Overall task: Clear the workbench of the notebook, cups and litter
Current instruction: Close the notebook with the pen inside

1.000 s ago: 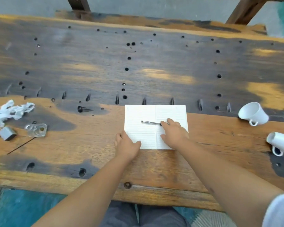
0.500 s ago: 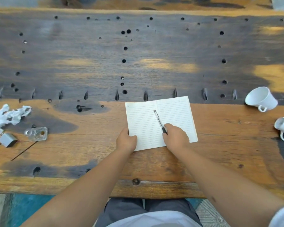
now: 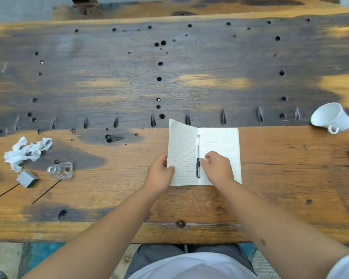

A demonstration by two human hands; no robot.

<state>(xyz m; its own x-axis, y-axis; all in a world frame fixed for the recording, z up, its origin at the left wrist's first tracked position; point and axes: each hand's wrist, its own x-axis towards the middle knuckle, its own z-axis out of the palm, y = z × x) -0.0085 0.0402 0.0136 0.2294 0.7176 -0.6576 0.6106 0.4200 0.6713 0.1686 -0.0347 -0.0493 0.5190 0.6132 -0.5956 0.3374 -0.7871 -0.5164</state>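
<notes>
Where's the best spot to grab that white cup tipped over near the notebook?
Probably the body of the white cup, from above. It lies on its side, mouth facing left, so fingers can straddle the rounded wall. Its small handle sits low toward the bench's near edge, awkward to hook.

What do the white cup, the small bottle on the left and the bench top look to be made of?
The cup looks like glazed white ceramic: smooth, even, with a moulded handle. The small bottle seems clear glass, since the wood shows through it, though plastic is possible. The bench top is worn wood, with visible grain, knots, drilled holes and dark stains.
</notes>
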